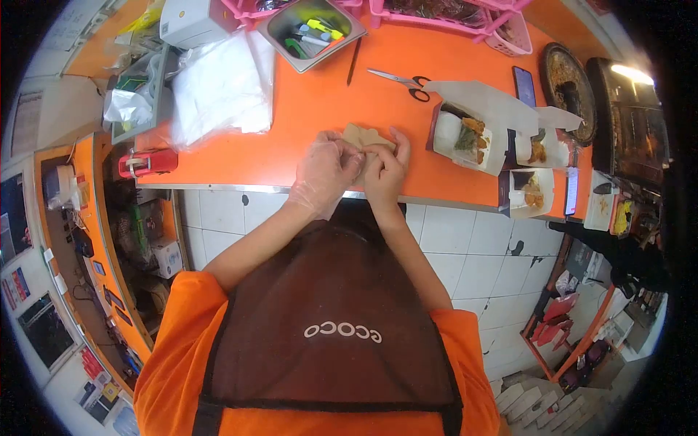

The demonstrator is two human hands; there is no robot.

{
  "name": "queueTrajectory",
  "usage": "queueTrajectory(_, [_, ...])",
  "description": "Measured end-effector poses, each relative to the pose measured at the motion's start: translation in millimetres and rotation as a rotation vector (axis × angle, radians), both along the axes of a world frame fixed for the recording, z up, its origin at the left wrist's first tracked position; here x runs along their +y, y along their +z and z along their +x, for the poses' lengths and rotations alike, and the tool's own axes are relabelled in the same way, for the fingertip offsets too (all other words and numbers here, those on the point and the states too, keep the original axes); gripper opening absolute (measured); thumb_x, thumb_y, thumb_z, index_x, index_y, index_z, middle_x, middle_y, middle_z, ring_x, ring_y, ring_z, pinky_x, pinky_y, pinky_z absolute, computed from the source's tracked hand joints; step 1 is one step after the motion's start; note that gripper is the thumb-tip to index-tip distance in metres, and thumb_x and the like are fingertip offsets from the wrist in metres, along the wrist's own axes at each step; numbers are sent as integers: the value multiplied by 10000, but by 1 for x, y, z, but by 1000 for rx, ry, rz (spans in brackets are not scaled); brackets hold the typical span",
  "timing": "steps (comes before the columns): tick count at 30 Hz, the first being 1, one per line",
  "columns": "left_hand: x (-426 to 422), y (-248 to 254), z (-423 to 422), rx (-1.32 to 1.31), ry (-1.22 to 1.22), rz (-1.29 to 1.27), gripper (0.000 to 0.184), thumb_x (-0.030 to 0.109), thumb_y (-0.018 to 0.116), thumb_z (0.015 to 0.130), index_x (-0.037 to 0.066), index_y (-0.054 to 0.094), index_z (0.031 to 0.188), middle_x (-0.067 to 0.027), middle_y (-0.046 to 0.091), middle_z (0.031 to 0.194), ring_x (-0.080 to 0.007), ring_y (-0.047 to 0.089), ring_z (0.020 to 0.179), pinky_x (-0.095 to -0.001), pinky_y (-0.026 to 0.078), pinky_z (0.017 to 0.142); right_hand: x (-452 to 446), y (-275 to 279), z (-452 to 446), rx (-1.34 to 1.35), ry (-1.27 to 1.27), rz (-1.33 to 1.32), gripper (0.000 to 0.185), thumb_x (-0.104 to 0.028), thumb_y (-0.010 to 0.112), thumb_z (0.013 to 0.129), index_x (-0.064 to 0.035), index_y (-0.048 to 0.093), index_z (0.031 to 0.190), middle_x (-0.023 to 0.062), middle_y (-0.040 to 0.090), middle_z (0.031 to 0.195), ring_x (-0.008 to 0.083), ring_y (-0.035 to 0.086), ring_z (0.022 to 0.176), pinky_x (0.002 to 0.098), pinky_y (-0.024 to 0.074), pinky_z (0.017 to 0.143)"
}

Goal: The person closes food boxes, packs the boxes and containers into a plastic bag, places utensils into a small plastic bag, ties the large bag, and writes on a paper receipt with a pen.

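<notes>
At upper centre, brown paper [368, 136] between hands
Gloved left hand [323, 168] and right hand [385, 174] clamp its near edge.

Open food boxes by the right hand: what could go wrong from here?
The nearest box sits at the front edge of the orange counter, so a bump might tip it off. The scissors lie just beyond the right hand; reaching forward could brush them.
</notes>
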State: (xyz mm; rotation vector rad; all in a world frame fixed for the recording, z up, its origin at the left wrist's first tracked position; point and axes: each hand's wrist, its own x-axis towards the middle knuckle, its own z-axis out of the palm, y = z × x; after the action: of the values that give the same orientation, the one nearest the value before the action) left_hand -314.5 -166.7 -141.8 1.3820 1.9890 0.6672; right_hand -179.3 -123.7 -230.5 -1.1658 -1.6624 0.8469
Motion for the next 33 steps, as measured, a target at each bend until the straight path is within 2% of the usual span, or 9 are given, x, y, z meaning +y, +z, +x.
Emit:
queueTrajectory(5, [1,-4,6,126,-11,42,248,243,640,928,18,746,940,-264,650,1137,-379,621,1123,-461,516,920,1,-1,-4,10,-19,14,214,48,567,814,-29,761,857,234,499,1365,399,495,1282,445,401,1085])
queueTrajectory(10, [2,-17,9,230,-19,66,235,216,605,942,18,732,931,-262,648,1135,-387,625,1102,-483,515,899,1,-5,-1,-20,-26,42,201,73,544,805,-1,725,852,229,507,1346,389,518,1252,433,426,1045])
queueTrajectory(14, [-1,-12,11,160,31,71,221,206,590,965,13,698,967,-237,642,1135,-390,629,1076,-483,510,898,-1,-2,-3,69,-35,-28,179,89,516,837,13,677,847,209,521,1301,356,573,1163,411,450,1009])
queueTrajectory(20, [-4,-1,9,25,94,99,202,204,613,963,23,684,1016,-216,632,1172,-385,647,1044,-467,517,898,2,-3,-7,73,-87,63,205,95,474,882,0,656,881,189,525,1273,322,628,1042,408,456,1011])
queueTrajectory(23, [-2,2,9,29,76,42,201,211,640,943,26,694,997,-228,616,1214,-384,648,1059,-453,523,902,0,-1,-6,64,-8,3,240,114,454,895,14,671,892,184,517,1304,323,559,1210,424,436,1087])
queueTrajectory(26, [1,0,10,93,64,2,202,214,662,919,24,701,975,-245,596,1245,-382,641,1089,-442,526,910,1,-13,-5,57,1,-9,244,93,504,843,-21,710,911,197,518,1325,348,559,1203,429,444,1036])
queueTrajectory(29, [3,-6,12,159,46,50,194,205,675,903,22,703,964,-252,584,1260,-380,630,1118,-442,528,913,-1,-2,-5,119,20,-99,264,82,520,814,-33,740,904,201,515,1346,377,511,1272,446,427,1063])
queueTrajectory(33, [1,-18,13,168,44,133,182,184,674,905,21,700,980,-242,579,1274,-376,615,1146,-452,527,918,0,0,-3,5,-16,52,250,75,530,790,-28,745,867,202,524,1335,394,513,1262,454,420,1070])
